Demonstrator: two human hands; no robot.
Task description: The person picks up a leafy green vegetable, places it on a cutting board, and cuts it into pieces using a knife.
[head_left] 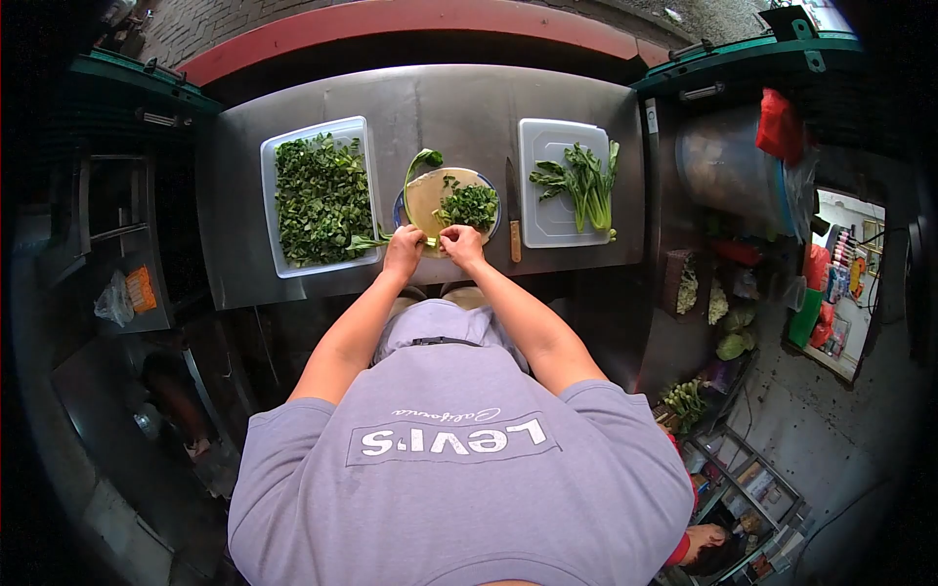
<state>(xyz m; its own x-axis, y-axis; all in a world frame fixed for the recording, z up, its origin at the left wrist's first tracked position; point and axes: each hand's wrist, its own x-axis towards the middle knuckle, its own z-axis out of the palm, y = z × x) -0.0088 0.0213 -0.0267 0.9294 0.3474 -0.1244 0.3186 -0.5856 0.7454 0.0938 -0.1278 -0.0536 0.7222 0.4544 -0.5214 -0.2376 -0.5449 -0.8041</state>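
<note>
My left hand and my right hand meet at the near edge of a round wooden board on a blue plate. Both pinch a leafy green stalk that curves up over the board. A small pile of torn leaves lies on the board's right half. Another green stem lies just left of my left hand.
A white tray of chopped greens sits left of the board. A knife lies right of it, then a white tray with whole leafy stalks. All rest on a steel table. Crates and vegetables stand at right.
</note>
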